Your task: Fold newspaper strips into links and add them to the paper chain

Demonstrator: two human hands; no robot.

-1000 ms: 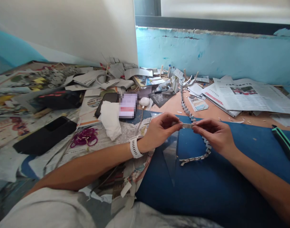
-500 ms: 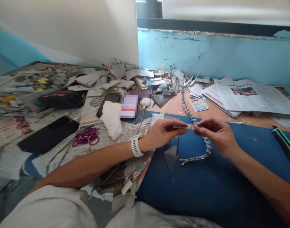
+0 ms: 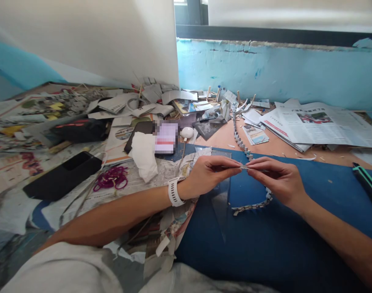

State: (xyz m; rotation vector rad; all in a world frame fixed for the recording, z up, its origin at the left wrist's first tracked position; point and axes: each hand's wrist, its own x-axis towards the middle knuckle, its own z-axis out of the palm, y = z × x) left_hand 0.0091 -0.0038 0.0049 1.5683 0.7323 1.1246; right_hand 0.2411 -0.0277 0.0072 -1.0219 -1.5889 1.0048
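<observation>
Between the fingertips of both hands is a small strip of folded paper (image 3: 244, 167), mostly covered by the fingers. My left hand (image 3: 212, 173), with a white watch (image 3: 175, 191) at its wrist, pinches one end. My right hand (image 3: 275, 177) pinches the other end, so the fingertips nearly meet. Beneath and behind them a long chain of folded paper links (image 3: 253, 206) curves over the blue cutting mat (image 3: 259, 244); my right hand hides its middle. A clear set square (image 3: 219, 203) lies flat beside the chain, partly under my left hand.
A green and black utility knife (image 3: 367, 183) lies at the right. Newspaper sheets (image 3: 335, 126) cover the back right. Toward the left are a purple string bundle (image 3: 111, 179), a black power bank (image 3: 62, 175), a phone (image 3: 166, 138), white tissue (image 3: 144, 156) and heaps of paper scraps.
Both hands have drawn closer together, and less of the paper strip shows between the fingertips. The chain and the things around it stay in place; the camera view has shifted slightly.
</observation>
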